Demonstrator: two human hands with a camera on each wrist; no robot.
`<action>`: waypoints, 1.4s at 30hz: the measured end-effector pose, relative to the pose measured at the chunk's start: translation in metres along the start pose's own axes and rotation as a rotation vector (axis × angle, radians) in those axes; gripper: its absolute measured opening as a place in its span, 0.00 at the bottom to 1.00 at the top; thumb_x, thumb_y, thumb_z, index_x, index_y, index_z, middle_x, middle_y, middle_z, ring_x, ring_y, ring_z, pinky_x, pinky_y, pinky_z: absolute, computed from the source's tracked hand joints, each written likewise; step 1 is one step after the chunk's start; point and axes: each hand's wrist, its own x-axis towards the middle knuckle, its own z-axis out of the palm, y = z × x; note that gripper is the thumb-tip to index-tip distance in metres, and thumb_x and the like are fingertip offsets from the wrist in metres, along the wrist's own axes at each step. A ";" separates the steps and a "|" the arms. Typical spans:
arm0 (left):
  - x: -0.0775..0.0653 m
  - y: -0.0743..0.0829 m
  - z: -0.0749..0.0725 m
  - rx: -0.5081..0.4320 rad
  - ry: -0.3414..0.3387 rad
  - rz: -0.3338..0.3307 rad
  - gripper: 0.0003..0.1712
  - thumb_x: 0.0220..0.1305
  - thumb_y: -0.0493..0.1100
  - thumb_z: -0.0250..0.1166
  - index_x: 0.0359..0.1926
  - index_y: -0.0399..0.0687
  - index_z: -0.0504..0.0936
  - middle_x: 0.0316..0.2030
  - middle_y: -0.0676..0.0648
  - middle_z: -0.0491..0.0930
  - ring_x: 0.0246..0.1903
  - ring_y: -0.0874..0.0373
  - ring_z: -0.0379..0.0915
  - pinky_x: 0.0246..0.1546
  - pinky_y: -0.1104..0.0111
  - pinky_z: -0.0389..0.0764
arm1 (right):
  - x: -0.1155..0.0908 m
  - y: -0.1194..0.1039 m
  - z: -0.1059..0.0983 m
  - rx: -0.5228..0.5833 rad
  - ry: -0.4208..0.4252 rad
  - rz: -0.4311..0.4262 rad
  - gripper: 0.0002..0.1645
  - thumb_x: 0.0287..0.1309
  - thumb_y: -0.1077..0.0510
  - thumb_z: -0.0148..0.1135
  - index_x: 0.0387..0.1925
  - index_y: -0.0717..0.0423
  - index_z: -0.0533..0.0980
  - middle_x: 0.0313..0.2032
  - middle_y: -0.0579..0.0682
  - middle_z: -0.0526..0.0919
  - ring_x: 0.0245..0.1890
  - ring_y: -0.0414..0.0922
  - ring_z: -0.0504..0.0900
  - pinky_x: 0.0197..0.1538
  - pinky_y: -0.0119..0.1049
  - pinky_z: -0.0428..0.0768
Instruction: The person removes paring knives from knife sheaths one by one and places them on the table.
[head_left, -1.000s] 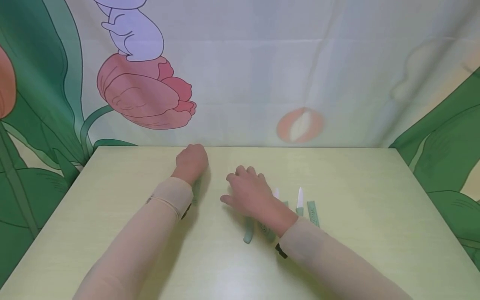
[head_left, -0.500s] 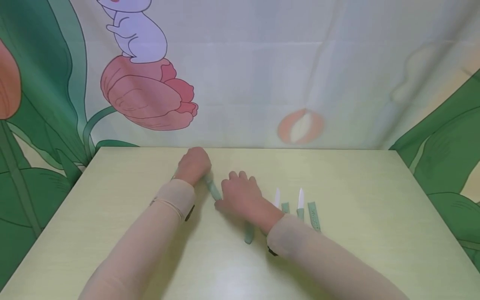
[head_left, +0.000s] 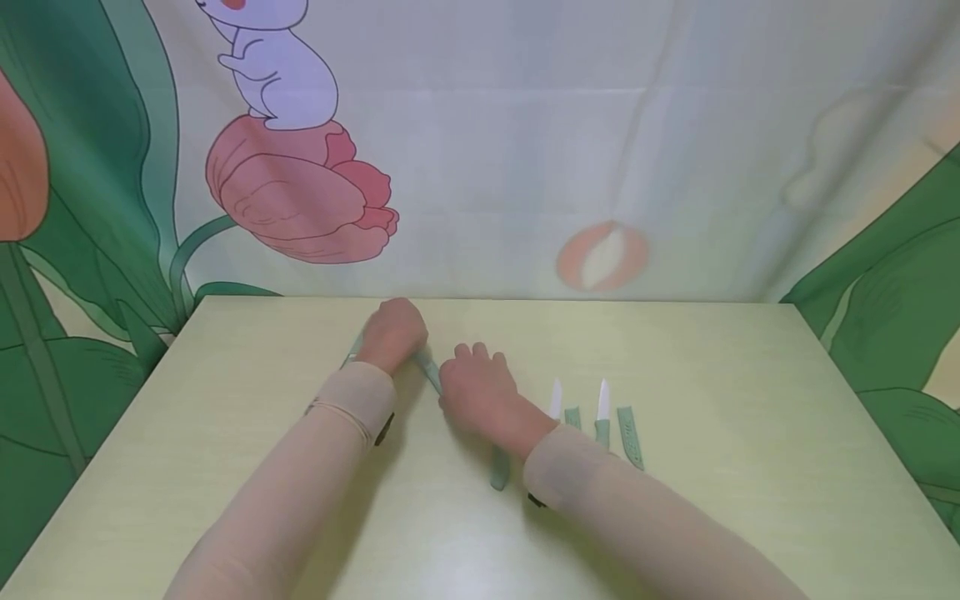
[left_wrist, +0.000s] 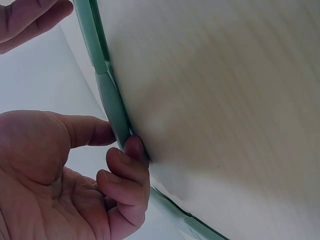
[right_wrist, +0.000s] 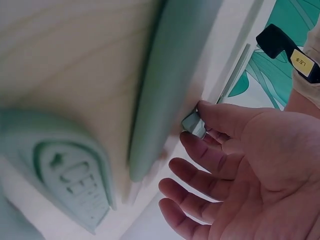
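Observation:
My left hand [head_left: 396, 332] pinches one end of a green sheathed knife [head_left: 430, 371] between thumb and fingers. In the left wrist view a seam on this knife [left_wrist: 112, 102] divides its two green parts. My right hand [head_left: 480, 385] is at the other end, and in the right wrist view its thumb and forefinger pinch a small green tip [right_wrist: 192, 122]. The right hand's other fingers are spread. A second green knife [head_left: 352, 348] lies just left of my left hand, partly hidden by it. Below my right hand a green handle [head_left: 500, 469] rests on the table.
Right of my right hand lie two knives with white blades, a nearer blade [head_left: 556, 400] and a farther blade [head_left: 603, 402]. Beside them are green sheaths, one partly covered sheath [head_left: 573, 417] and one perforated sheath [head_left: 630, 437]. A printed cloth [head_left: 480, 150] hangs behind the table [head_left: 712, 367].
My right hand has moved left and its thumb and forefinger have closed on the knife. The knife in my left hand has swung its free end towards the right hand.

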 end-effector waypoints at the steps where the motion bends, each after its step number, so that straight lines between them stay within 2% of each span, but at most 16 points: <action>1: -0.001 0.000 0.000 0.000 0.006 0.006 0.11 0.60 0.36 0.46 0.25 0.40 0.74 0.28 0.43 0.72 0.26 0.52 0.68 0.26 0.64 0.72 | 0.000 0.000 0.000 -0.004 -0.003 -0.002 0.14 0.58 0.44 0.62 0.26 0.48 0.73 0.34 0.47 0.67 0.37 0.47 0.64 0.36 0.41 0.65; 6: -0.003 0.001 -0.003 -0.037 0.018 0.018 0.10 0.58 0.35 0.46 0.24 0.41 0.72 0.26 0.44 0.70 0.24 0.53 0.65 0.23 0.65 0.69 | -0.001 0.001 -0.004 0.001 -0.008 0.022 0.12 0.58 0.47 0.60 0.26 0.49 0.73 0.34 0.47 0.68 0.36 0.47 0.64 0.35 0.40 0.65; 10: -0.006 0.003 -0.010 -0.113 0.001 -0.026 0.07 0.57 0.35 0.49 0.24 0.42 0.71 0.26 0.44 0.68 0.23 0.54 0.64 0.21 0.66 0.67 | -0.002 0.004 -0.009 0.015 -0.010 0.048 0.10 0.57 0.50 0.59 0.26 0.49 0.74 0.34 0.47 0.68 0.35 0.47 0.64 0.35 0.40 0.65; 14: -0.006 0.005 -0.016 -0.186 -0.008 -0.055 0.05 0.57 0.37 0.53 0.26 0.42 0.71 0.26 0.45 0.69 0.23 0.54 0.65 0.22 0.66 0.67 | -0.005 0.012 -0.013 0.038 -0.001 0.059 0.12 0.59 0.48 0.59 0.25 0.49 0.74 0.33 0.47 0.68 0.35 0.47 0.65 0.36 0.40 0.65; 20: -0.004 0.006 -0.022 -0.241 0.008 -0.036 0.09 0.62 0.42 0.57 0.30 0.39 0.75 0.27 0.45 0.69 0.25 0.55 0.64 0.25 0.68 0.68 | -0.012 0.024 -0.023 0.104 0.058 0.084 0.13 0.55 0.48 0.61 0.23 0.51 0.75 0.30 0.47 0.70 0.32 0.47 0.67 0.34 0.40 0.66; 25: -0.010 0.008 -0.028 -0.332 -0.003 -0.065 0.14 0.66 0.46 0.58 0.38 0.36 0.75 0.27 0.45 0.72 0.25 0.57 0.66 0.25 0.69 0.70 | -0.018 0.033 -0.030 0.123 0.085 0.100 0.13 0.54 0.47 0.61 0.23 0.51 0.74 0.30 0.46 0.71 0.31 0.46 0.68 0.33 0.40 0.66; 31: -0.019 0.010 -0.031 -0.518 -0.010 -0.085 0.15 0.66 0.46 0.58 0.42 0.35 0.75 0.31 0.42 0.79 0.22 0.58 0.75 0.25 0.71 0.74 | -0.025 0.042 -0.037 0.136 0.130 0.097 0.12 0.52 0.48 0.60 0.21 0.50 0.74 0.29 0.45 0.71 0.30 0.46 0.68 0.33 0.40 0.68; 37: -0.025 0.009 -0.027 -0.765 -0.036 -0.073 0.20 0.66 0.43 0.59 0.52 0.34 0.68 0.41 0.39 0.77 0.31 0.54 0.81 0.32 0.69 0.81 | -0.032 0.053 -0.034 0.148 0.196 0.088 0.10 0.49 0.48 0.60 0.21 0.48 0.76 0.27 0.43 0.71 0.28 0.44 0.68 0.31 0.39 0.69; 42: -0.029 0.009 -0.019 -0.940 -0.045 -0.062 0.23 0.66 0.42 0.59 0.56 0.33 0.65 0.44 0.38 0.76 0.33 0.53 0.82 0.34 0.70 0.82 | -0.037 0.061 -0.028 0.187 0.246 0.082 0.09 0.48 0.49 0.62 0.25 0.49 0.79 0.28 0.42 0.71 0.29 0.43 0.69 0.31 0.39 0.70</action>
